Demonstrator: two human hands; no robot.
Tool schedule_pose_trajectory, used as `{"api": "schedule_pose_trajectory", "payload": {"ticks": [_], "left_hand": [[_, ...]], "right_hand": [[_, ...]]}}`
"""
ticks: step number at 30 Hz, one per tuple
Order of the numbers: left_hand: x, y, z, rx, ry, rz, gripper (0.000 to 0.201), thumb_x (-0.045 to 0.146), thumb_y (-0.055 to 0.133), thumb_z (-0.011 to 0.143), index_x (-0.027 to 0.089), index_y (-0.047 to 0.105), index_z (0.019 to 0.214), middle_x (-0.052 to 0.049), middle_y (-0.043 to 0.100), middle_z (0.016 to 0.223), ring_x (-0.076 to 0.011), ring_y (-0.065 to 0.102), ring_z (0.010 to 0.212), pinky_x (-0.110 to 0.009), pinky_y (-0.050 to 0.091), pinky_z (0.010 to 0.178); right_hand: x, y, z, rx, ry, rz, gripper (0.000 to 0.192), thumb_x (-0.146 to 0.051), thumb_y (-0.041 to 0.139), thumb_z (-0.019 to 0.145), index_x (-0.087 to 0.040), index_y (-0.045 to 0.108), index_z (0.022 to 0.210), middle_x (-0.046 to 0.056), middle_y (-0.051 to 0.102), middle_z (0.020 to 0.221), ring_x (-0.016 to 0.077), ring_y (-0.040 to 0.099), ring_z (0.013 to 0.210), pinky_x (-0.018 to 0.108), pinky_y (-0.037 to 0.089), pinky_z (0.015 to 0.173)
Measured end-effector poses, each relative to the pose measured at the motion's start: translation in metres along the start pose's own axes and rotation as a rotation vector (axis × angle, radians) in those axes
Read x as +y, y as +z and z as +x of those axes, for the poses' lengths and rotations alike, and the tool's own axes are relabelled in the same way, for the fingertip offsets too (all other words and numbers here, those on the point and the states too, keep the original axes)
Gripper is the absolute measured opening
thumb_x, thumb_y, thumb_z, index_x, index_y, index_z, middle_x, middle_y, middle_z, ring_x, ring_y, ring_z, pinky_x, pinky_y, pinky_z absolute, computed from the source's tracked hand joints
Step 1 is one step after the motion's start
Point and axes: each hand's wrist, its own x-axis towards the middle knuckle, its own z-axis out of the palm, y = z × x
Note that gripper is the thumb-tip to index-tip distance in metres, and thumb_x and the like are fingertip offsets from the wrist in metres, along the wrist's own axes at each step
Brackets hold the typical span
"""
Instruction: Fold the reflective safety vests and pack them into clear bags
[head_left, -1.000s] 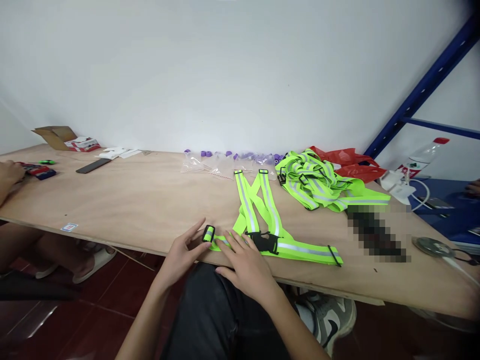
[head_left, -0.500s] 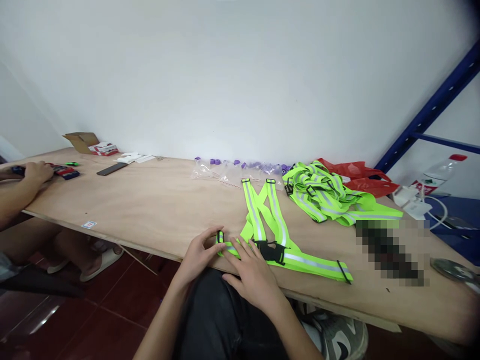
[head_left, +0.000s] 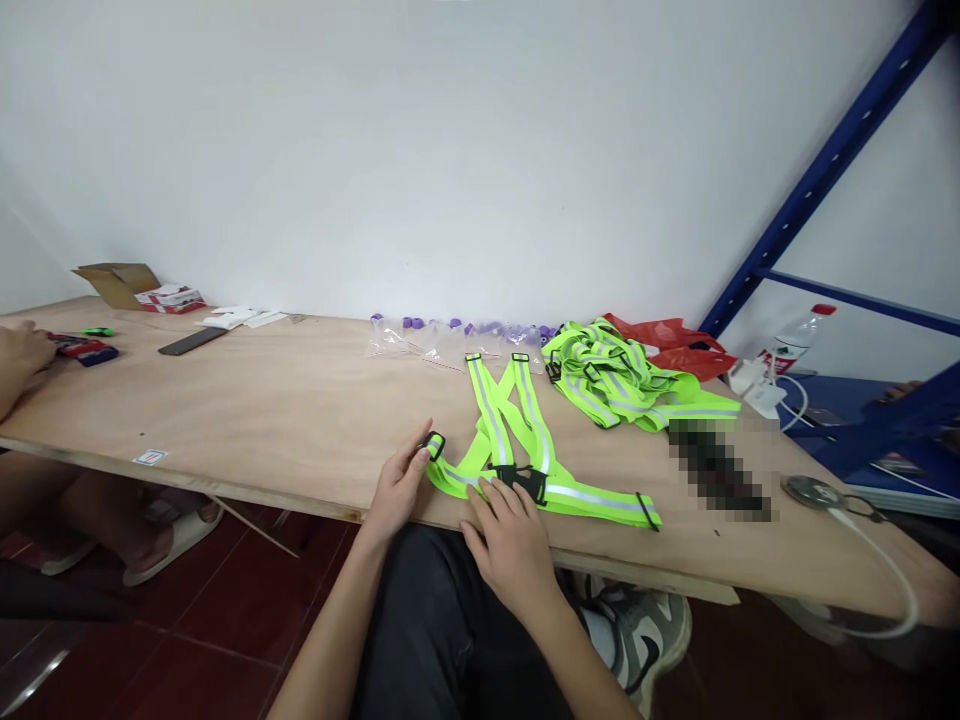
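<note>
Head view: one reflective harness is laid flat at the near edge of the table; its left strap end is pinched by the left hand, its belt is pressed by the spread right hand; one heap of harnesses is seen behind

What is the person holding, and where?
The left hand pinches the reflective vest's belt end by its black slider; the right hand presses the belt flat.

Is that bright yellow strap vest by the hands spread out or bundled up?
Spread out: the vest lies flat on the table, straps crossed.
</note>
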Motion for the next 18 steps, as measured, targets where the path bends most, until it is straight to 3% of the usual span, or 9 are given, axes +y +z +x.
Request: {"api": "schedule_pose_trajectory", "payload": {"ticks": [5,9,11,13,18], "left_hand": [[0.017,0.036,0.016,-0.075,0.102,-0.049,0.052,0.049,0.054,0.093,0.016,0.061,0.133,-0.011,0.067,0.129,-0.0257,0.060,0.121,-0.038,0.045,0.106],[0.030,0.069,0.027,-0.402,0.303,0.171,0.039,0.040,0.059,0.094,0.018,0.066,0.126,-0.011,0.065,0.123,-0.0237,0.061,0.115,-0.035,0.046,0.103],[0.030,0.086,0.031,-0.583,0.380,0.337,0.038,0.038,0.066,0.090,0.019,0.067,0.123,-0.010,0.064,0.117,-0.0234,0.062,0.108,-0.034,0.048,0.099],[0.028,0.099,0.033,-0.691,0.435,0.485,0.039,0.036,0.071,0.087,0.020,0.068,0.121,-0.009,0.063,0.112,-0.0238,0.063,0.104,-0.034,0.050,0.095],[0.026,0.111,0.040,-0.716,0.493,0.608,0.039,0.034,0.077,0.081,0.018,0.067,0.116,-0.009,0.062,0.110,-0.0238,0.063,0.100,-0.032,0.051,0.087]], "right_hand": [[-0.002,-0.004,-0.003,-0.048,-0.004,-0.014,0.045,-0.034,0.053,0.097,-0.018,0.055,0.139,0.011,0.057,0.144,0.0290,0.047,0.135,0.052,0.027,0.117],[-0.003,-0.003,-0.006,-0.038,-0.004,-0.044,0.049,-0.032,0.057,0.094,-0.015,0.055,0.140,0.014,0.056,0.143,0.0311,0.043,0.138,0.053,0.025,0.118],[-0.003,-0.002,-0.007,-0.061,0.005,-0.064,0.044,-0.030,0.061,0.091,-0.015,0.062,0.132,0.015,0.062,0.135,0.0340,0.046,0.135,0.054,0.028,0.116],[-0.003,-0.001,-0.007,-0.096,0.030,-0.079,0.037,-0.028,0.062,0.090,-0.014,0.067,0.124,0.016,0.069,0.123,0.0353,0.052,0.127,0.054,0.033,0.112],[-0.003,0.000,-0.007,-0.083,0.065,-0.092,0.036,-0.029,0.058,0.092,-0.013,0.067,0.124,0.018,0.068,0.122,0.0347,0.055,0.123,0.052,0.036,0.109]]}}
